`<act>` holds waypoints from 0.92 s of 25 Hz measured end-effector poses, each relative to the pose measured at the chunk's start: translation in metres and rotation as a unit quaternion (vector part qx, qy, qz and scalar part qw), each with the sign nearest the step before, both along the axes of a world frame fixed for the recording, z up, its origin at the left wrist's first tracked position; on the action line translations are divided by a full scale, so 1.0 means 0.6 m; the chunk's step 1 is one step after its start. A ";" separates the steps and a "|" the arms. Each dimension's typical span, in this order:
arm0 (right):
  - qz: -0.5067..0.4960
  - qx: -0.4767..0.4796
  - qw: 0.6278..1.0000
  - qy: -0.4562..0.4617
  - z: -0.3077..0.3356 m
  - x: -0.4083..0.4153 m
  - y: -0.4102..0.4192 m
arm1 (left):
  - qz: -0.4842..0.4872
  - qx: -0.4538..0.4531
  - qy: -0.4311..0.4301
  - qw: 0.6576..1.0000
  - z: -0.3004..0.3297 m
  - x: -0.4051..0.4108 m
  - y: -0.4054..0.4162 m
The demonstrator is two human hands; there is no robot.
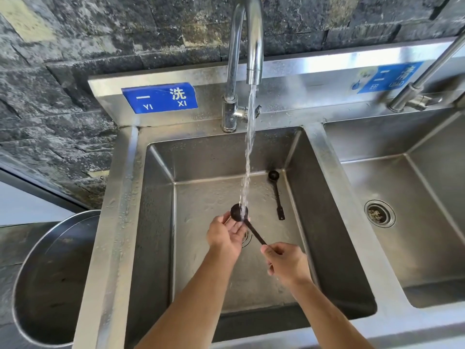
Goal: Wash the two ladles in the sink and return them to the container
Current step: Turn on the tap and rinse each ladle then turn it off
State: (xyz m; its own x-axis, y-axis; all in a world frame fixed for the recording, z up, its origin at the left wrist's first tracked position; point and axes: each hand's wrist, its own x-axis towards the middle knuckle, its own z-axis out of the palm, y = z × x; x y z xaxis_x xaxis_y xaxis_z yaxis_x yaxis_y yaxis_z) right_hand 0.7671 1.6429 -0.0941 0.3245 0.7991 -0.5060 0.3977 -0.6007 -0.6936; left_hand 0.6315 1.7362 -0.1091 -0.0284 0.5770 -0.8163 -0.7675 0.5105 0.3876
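Note:
A small dark ladle is held under the running water from the tap, over the left steel sink. My right hand grips the end of its handle. My left hand touches the bowl of that ladle with its fingertips from below and the left. The second dark ladle lies flat on the sink floor at the back right, bowl towards the far wall, untouched. A round steel container stands on the counter left of the sink.
A second sink with a drain strainer lies to the right, with its own tap behind. Blue labels are fixed to the steel backsplash. A dark stone wall rises behind.

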 end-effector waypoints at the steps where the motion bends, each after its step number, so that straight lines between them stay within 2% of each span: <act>1: -0.002 0.003 1.000 -0.003 0.001 0.000 0.000 | -0.009 0.007 -0.003 1.000 0.000 0.003 0.001; 7: 0.045 0.031 0.998 -0.027 0.014 -0.001 -0.016 | -0.077 0.027 0.134 0.988 0.000 0.019 0.021; 11: 0.048 0.024 0.992 0.111 0.018 -0.005 -0.023 | -0.103 0.030 0.140 0.984 0.004 0.017 0.038; 13: 0.042 0.030 0.995 0.083 0.018 0.001 -0.020 | -0.163 0.038 0.159 0.973 0.004 0.017 0.033; 15: 0.038 0.029 0.998 0.033 0.013 0.005 -0.017 | -0.249 0.055 0.230 0.939 -0.001 0.017 0.019; 17: 0.048 0.043 0.998 -0.014 0.010 0.006 -0.014 | -0.285 0.070 0.292 0.910 -0.011 0.019 0.009; 18: 0.064 0.054 0.996 -0.039 0.008 0.006 -0.013 | -0.272 0.069 0.295 0.914 -0.013 0.019 0.008; 20: 0.096 0.070 0.991 -0.063 0.009 0.001 -0.014 | -0.199 0.038 0.248 0.948 -0.011 0.019 0.013; 21: 0.094 0.061 0.993 -0.027 0.010 -0.001 -0.013 | -0.152 0.022 0.209 0.966 -0.009 0.020 0.016; 23: 0.036 0.010 0.991 0.126 0.009 -0.007 -0.009 | -0.063 0.011 0.131 0.989 -0.004 0.024 0.014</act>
